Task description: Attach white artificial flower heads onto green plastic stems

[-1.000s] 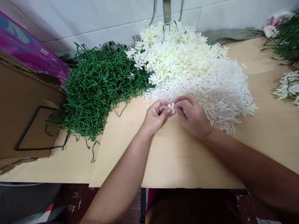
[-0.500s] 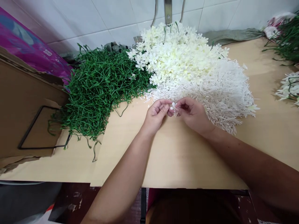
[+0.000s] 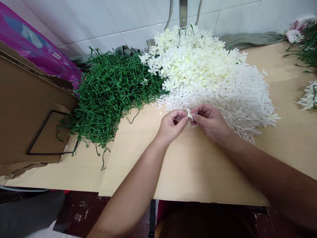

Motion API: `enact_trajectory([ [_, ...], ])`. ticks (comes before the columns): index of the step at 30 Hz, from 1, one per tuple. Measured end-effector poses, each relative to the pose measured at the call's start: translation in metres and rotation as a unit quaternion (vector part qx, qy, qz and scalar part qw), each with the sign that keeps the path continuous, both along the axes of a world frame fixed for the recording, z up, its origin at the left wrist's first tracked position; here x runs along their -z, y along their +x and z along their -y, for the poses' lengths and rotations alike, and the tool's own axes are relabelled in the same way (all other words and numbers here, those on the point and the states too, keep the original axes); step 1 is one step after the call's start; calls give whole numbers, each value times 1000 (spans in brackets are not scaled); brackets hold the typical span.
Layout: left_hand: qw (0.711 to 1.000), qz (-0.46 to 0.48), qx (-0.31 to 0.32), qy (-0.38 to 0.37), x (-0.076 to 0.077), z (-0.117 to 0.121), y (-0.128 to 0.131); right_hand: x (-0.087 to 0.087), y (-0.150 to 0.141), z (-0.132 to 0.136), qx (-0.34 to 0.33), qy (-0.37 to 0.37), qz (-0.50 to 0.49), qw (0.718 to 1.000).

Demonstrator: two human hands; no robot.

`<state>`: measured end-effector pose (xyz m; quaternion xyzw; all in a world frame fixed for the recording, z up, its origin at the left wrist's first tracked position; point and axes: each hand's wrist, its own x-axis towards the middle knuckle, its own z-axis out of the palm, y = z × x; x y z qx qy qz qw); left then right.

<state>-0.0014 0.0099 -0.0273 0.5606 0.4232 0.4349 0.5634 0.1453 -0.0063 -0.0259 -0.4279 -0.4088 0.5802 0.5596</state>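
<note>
My left hand (image 3: 172, 125) and my right hand (image 3: 210, 121) meet over the wooden table (image 3: 193, 165), fingers pinched together. Between the fingertips of both is a small white flower (image 3: 189, 114). Whether a white stalk is in the right fingers too is hard to tell. Just behind my hands lies a heap of thin white plastic stalks (image 3: 237, 96). Further back is a pile of cream-white flower heads (image 3: 193, 56). A tangle of green plastic stems (image 3: 109, 92) lies to the left of the hands.
A flattened cardboard box (image 3: 27, 112) with a black wire frame (image 3: 47, 134) lies at the left, purple cloth (image 3: 37, 49) behind it. More white flowers (image 3: 309, 96) and green stems (image 3: 304, 46) sit at the right edge. A tiled wall (image 3: 119, 19) backs the table.
The hands stay together at the same spot. The small flower has turned between the fingertips, from facing up to sideways. The camera has shifted slightly, so everything sits a little more to the right.
</note>
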Motion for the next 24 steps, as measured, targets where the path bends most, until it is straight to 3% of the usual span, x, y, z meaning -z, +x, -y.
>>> enact_trajectory([
  [5,1000,-4,19,14,3,1,-1,-3,-1,2,-30,-15,-3,999],
  [12,998,-34,45,15,6,4,1,0,1,0,-48,28,36,998],
  [17,984,-153,-21,90,6,-4,-14,6,2,-3,-50,35,40,997],
  [19,955,-242,-109,130,-1,-13,-34,8,3,-5,-57,38,46,997],
  [20,925,-305,-171,148,-6,-18,-47,9,3,-6,-63,40,51,996],
  [22,838,-458,-262,142,-15,-26,-73,10,4,-8,-76,42,59,994],
  [24,771,-567,-277,89,-21,-32,-94,10,3,-9,-85,39,64,994],
])
